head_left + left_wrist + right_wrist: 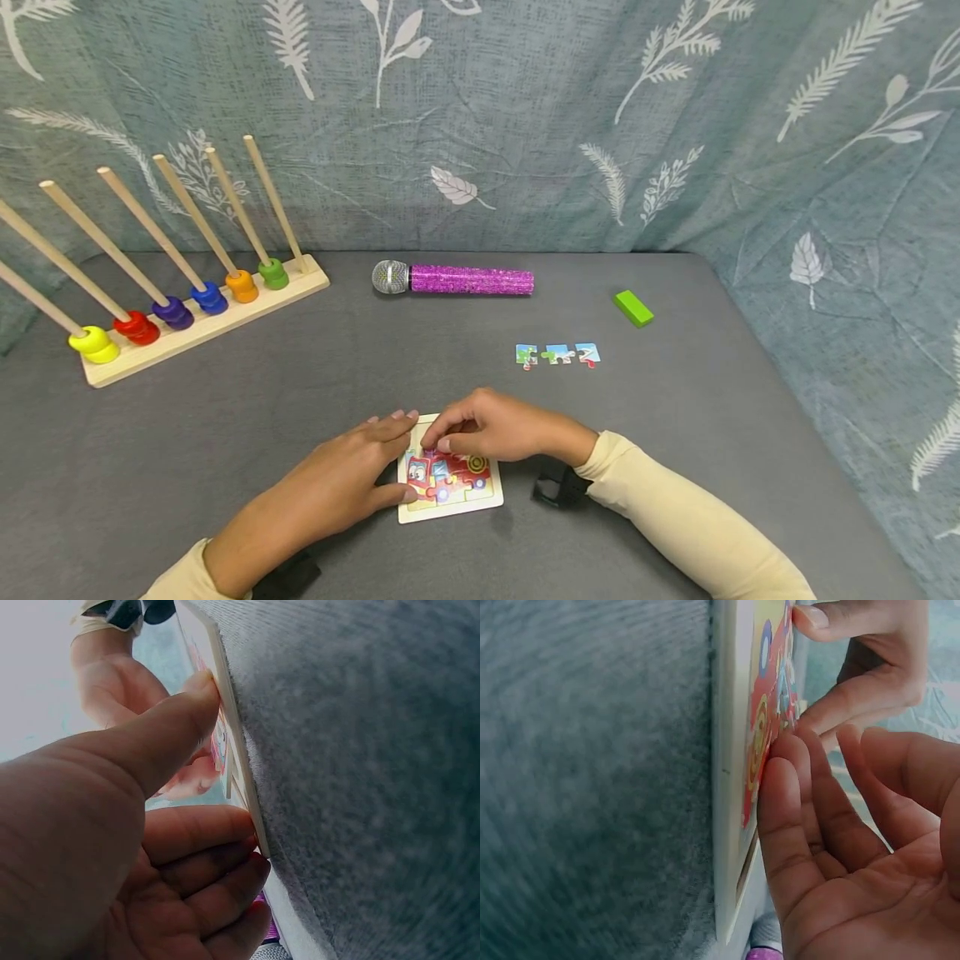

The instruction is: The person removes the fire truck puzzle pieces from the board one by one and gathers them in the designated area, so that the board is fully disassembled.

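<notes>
A small wooden puzzle board (480, 504) lies on the grey table, with red truck pieces (461, 475) in its frame. My left hand (345, 467) rests along the board's left side, thumb on the frame's edge and fingers fairly straight at the upper left corner. My right hand (498, 425) reaches over the upper part of the board. Its thumb and index finger pinch at a puzzle piece near the truck's top, mostly hidden by the fingertips. From the left wrist, a tilted wooden piece edge (228, 780) shows beside the right fingers.
Three loose puzzle pieces (557, 354) lie in a row beyond the right hand. A green block (633, 308) is farther right. Toward the back lies a sparkly purple microphone (472, 280). A wooden peg stand with coloured rings (210, 321) stands at left. A patterned curtain (510, 125) hangs behind.
</notes>
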A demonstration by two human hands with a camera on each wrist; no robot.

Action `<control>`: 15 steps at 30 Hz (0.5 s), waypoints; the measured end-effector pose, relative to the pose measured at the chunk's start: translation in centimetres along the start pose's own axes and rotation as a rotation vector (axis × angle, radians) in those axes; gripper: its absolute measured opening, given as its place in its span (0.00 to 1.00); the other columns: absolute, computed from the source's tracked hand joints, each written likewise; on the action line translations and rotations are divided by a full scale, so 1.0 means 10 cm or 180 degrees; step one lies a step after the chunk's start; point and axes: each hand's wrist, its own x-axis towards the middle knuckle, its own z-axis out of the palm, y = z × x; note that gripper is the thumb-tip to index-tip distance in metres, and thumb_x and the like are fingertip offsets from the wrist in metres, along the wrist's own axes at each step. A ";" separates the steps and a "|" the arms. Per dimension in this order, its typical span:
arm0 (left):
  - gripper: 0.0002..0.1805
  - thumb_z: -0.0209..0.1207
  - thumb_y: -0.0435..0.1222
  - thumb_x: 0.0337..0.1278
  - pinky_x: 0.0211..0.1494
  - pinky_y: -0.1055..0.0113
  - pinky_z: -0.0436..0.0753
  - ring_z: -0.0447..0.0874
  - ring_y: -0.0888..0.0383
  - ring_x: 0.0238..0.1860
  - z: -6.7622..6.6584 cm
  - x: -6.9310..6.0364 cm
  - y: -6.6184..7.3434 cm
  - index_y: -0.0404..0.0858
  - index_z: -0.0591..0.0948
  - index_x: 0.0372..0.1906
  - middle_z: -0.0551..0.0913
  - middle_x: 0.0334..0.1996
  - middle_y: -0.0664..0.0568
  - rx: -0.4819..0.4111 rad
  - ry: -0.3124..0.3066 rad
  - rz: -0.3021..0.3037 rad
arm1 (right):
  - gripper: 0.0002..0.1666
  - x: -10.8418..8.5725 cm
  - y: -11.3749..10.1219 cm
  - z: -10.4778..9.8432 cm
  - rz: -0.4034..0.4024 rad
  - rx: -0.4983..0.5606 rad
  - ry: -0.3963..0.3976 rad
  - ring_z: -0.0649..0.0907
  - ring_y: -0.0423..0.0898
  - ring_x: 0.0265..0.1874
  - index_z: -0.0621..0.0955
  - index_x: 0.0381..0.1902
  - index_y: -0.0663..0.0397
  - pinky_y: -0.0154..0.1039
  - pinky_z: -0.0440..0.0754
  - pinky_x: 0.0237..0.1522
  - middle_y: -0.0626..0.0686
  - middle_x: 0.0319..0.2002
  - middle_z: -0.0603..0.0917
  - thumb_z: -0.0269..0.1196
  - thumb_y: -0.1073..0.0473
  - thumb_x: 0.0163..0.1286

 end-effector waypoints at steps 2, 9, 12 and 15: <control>0.37 0.70 0.46 0.52 0.64 0.46 0.69 0.70 0.43 0.65 0.00 0.00 0.00 0.29 0.75 0.62 0.72 0.65 0.41 -0.0002 0.0007 0.0000 | 0.12 0.01 0.00 0.00 -0.0031 0.0010 0.0001 0.80 0.33 0.39 0.84 0.49 0.62 0.33 0.80 0.46 0.51 0.44 0.86 0.58 0.68 0.71; 0.36 0.69 0.46 0.52 0.62 0.46 0.70 0.70 0.42 0.64 0.00 -0.01 -0.01 0.29 0.75 0.63 0.72 0.65 0.41 0.0007 0.0050 0.0049 | 0.12 0.04 -0.01 0.03 -0.0116 0.0051 -0.0007 0.81 0.35 0.39 0.82 0.50 0.64 0.33 0.81 0.45 0.53 0.44 0.84 0.59 0.69 0.70; 0.36 0.70 0.46 0.52 0.62 0.45 0.71 0.71 0.42 0.64 0.01 -0.01 -0.02 0.29 0.75 0.62 0.72 0.65 0.40 -0.0001 0.0074 0.0074 | 0.14 0.06 -0.03 0.04 -0.0058 0.0096 -0.0017 0.81 0.35 0.39 0.82 0.50 0.64 0.33 0.81 0.45 0.53 0.45 0.84 0.61 0.71 0.67; 0.36 0.70 0.46 0.52 0.62 0.45 0.70 0.71 0.42 0.64 0.01 -0.01 -0.02 0.29 0.76 0.62 0.72 0.65 0.40 -0.0003 0.0093 0.0095 | 0.15 0.07 -0.03 0.05 -0.0015 0.0133 -0.0034 0.81 0.34 0.38 0.81 0.50 0.64 0.33 0.81 0.44 0.52 0.44 0.84 0.61 0.73 0.66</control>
